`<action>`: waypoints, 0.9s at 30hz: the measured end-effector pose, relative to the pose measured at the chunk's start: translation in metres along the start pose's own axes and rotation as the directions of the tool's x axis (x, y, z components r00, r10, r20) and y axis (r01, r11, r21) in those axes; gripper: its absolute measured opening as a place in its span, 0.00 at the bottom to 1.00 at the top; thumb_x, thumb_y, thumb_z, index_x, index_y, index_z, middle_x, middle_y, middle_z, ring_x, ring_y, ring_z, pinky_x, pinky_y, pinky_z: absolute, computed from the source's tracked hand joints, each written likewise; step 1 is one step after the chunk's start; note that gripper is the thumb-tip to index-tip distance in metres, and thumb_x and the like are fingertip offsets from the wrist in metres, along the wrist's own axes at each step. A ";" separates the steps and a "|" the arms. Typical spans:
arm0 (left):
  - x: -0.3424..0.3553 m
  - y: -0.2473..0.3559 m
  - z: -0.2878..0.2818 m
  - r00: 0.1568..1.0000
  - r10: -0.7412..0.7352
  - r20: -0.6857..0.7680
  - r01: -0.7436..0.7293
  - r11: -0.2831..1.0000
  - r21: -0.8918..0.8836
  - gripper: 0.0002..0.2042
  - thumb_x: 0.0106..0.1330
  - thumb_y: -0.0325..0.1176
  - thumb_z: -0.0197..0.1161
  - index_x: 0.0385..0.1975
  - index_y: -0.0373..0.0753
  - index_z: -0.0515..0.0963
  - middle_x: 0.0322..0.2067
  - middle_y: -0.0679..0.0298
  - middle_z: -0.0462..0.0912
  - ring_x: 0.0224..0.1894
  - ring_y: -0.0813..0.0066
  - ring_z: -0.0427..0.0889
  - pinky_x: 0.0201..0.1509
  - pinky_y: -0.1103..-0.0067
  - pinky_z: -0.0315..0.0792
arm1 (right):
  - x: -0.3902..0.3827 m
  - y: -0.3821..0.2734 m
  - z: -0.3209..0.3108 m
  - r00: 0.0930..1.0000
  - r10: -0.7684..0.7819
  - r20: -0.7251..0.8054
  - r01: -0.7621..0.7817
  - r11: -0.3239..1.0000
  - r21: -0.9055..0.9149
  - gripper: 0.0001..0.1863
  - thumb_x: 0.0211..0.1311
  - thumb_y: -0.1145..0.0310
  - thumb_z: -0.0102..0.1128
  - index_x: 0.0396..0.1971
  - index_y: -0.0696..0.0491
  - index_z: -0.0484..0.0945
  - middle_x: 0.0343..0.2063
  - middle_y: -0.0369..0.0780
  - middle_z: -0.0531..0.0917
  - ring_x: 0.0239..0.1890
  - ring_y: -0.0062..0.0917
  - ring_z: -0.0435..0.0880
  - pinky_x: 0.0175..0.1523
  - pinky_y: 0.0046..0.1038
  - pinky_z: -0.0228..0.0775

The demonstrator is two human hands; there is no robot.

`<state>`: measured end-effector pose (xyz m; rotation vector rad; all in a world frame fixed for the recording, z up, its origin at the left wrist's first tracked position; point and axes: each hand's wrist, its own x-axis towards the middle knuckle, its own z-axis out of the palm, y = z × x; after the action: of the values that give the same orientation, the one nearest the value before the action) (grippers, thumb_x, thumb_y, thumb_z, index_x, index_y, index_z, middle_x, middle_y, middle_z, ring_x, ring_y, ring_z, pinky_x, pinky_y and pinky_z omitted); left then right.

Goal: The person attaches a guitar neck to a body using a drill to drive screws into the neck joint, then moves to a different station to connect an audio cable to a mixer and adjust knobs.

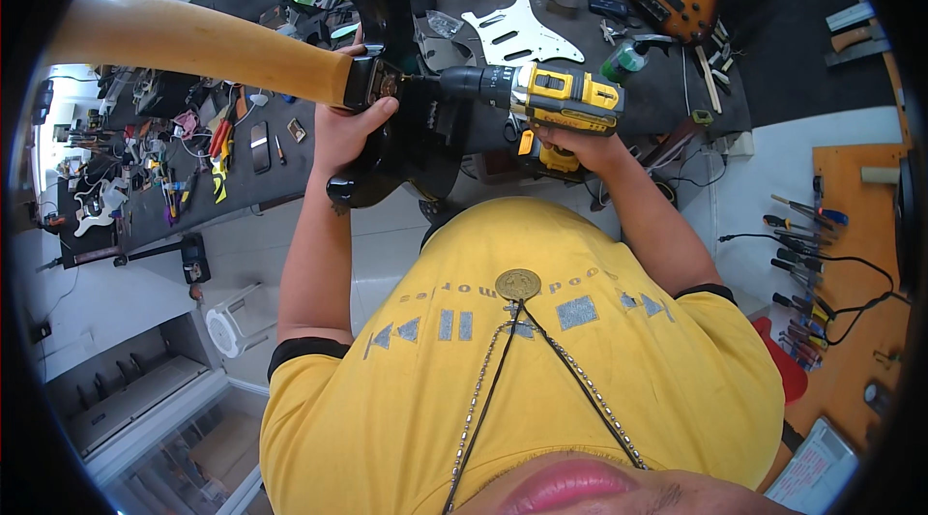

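Right hand clenched in firm grip on yellow-and-black cordless drill, bit pressed to metal neck plate. Left hand grasping glossy black guitar body at joint with pale wooden neck. Beyond grip, white plastic pickguard on dark worktop.

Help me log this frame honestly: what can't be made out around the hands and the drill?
Head view:
- Bit tip of the yellow-and-black cordless drill: hidden by the left hand.
- Right hand: fingers wrapped behind the drill grip.
- Glossy black guitar body: lower part behind the left hand.
- Pale wooden guitar neck: far end cut off by the rim.
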<state>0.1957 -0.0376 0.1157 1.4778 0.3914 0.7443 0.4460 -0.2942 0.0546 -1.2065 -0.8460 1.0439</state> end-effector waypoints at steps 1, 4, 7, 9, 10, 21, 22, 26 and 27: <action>0.000 0.000 0.000 1.000 -0.003 0.000 0.003 1.000 -0.001 0.35 0.56 0.17 0.74 0.65 0.38 0.69 0.48 0.66 0.81 0.50 0.79 0.82 0.58 0.79 0.75 | 0.000 0.000 -0.001 1.000 0.018 0.005 -0.018 1.000 0.007 0.21 0.61 0.80 0.71 0.54 0.53 0.82 0.45 0.34 0.87 0.46 0.19 0.85 0.50 0.26 0.80; -0.001 -0.001 -0.001 1.000 -0.004 0.005 0.004 1.000 0.000 0.35 0.55 0.17 0.75 0.65 0.38 0.69 0.49 0.66 0.81 0.50 0.79 0.81 0.58 0.79 0.75 | 0.000 0.002 -0.001 1.000 0.014 0.012 -0.014 1.000 -0.007 0.20 0.61 0.80 0.71 0.54 0.54 0.82 0.45 0.35 0.87 0.47 0.19 0.85 0.50 0.27 0.80; -0.001 -0.003 -0.002 1.000 0.000 0.012 0.000 1.000 -0.004 0.35 0.55 0.17 0.75 0.65 0.38 0.70 0.49 0.66 0.81 0.51 0.79 0.81 0.59 0.79 0.74 | 0.000 -0.002 0.001 1.000 -0.026 0.010 0.026 0.998 -0.055 0.20 0.61 0.80 0.70 0.54 0.54 0.82 0.46 0.35 0.87 0.48 0.20 0.84 0.52 0.28 0.79; -0.001 -0.004 -0.002 1.000 0.005 0.014 -0.004 1.000 -0.012 0.35 0.54 0.17 0.75 0.64 0.37 0.70 0.49 0.67 0.80 0.52 0.79 0.81 0.60 0.79 0.73 | 0.000 -0.005 0.002 0.999 -0.044 0.006 0.044 0.996 -0.083 0.20 0.61 0.79 0.70 0.53 0.54 0.82 0.47 0.35 0.87 0.49 0.20 0.84 0.53 0.29 0.78; 0.001 -0.004 -0.003 0.999 0.027 0.016 -0.028 0.999 0.024 0.35 0.54 0.17 0.76 0.64 0.37 0.70 0.49 0.67 0.80 0.53 0.78 0.80 0.60 0.79 0.72 | 0.000 -0.006 0.003 0.998 -0.060 0.013 0.061 0.994 -0.087 0.20 0.61 0.79 0.70 0.54 0.54 0.82 0.47 0.35 0.87 0.49 0.20 0.84 0.54 0.29 0.78; 0.002 -0.002 0.001 0.999 0.026 0.024 -0.027 0.998 0.064 0.35 0.54 0.19 0.77 0.64 0.36 0.70 0.51 0.67 0.78 0.51 0.78 0.79 0.59 0.78 0.73 | 0.003 -0.002 0.003 0.994 -0.111 0.013 0.112 0.986 -0.121 0.19 0.63 0.78 0.70 0.54 0.53 0.82 0.46 0.35 0.86 0.47 0.19 0.84 0.50 0.28 0.79; 0.002 -0.002 0.001 0.999 0.028 0.027 -0.030 0.997 0.069 0.35 0.54 0.19 0.77 0.64 0.36 0.70 0.51 0.67 0.78 0.51 0.79 0.80 0.59 0.78 0.73 | 0.003 -0.003 0.004 0.997 -0.075 0.006 0.075 0.988 -0.134 0.19 0.63 0.77 0.71 0.54 0.53 0.82 0.45 0.34 0.86 0.46 0.19 0.84 0.49 0.27 0.80; 0.005 -0.003 0.002 0.999 0.027 0.045 -0.029 0.998 0.058 0.35 0.55 0.19 0.76 0.65 0.37 0.70 0.50 0.66 0.79 0.50 0.79 0.80 0.57 0.79 0.74 | 0.004 -0.002 0.006 1.000 0.017 0.019 -0.017 1.000 -0.012 0.16 0.63 0.77 0.70 0.50 0.53 0.82 0.41 0.34 0.86 0.39 0.18 0.82 0.46 0.26 0.77; 0.007 -0.002 0.003 0.998 0.029 0.050 -0.032 0.998 0.058 0.35 0.55 0.19 0.76 0.65 0.37 0.70 0.50 0.66 0.79 0.50 0.79 0.80 0.57 0.79 0.74 | 0.005 -0.003 0.006 1.000 0.014 0.014 -0.014 1.000 -0.013 0.16 0.63 0.77 0.70 0.50 0.53 0.82 0.41 0.34 0.86 0.39 0.18 0.82 0.46 0.26 0.77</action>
<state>0.2035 -0.0349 0.1157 1.5569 0.3565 0.7240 0.4426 -0.2874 0.0581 -1.2187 -0.8572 1.0609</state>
